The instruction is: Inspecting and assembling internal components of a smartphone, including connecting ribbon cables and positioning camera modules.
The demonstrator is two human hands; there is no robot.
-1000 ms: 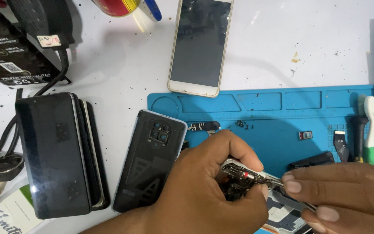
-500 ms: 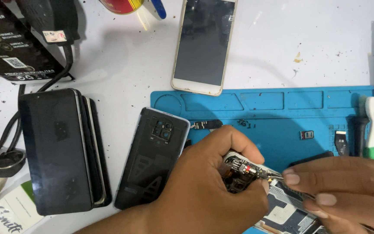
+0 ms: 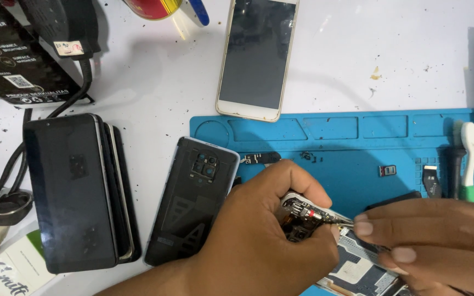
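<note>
White desk point(image 3: 357, 49) crowds both hands point(image 3: 270, 235) around opened phone point(image 3: 352, 268).

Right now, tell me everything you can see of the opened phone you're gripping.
The opened phone lies on the blue mat, running down to the right and out past the bottom edge. Its back cover is off: a dark circuit board, metal shields and a camera module show inside a pale frame. The left hand wraps around its upper end, covering much of it. The right hand holds a thin metal tool against the top of the board. Its lower end is out of view.
</note>
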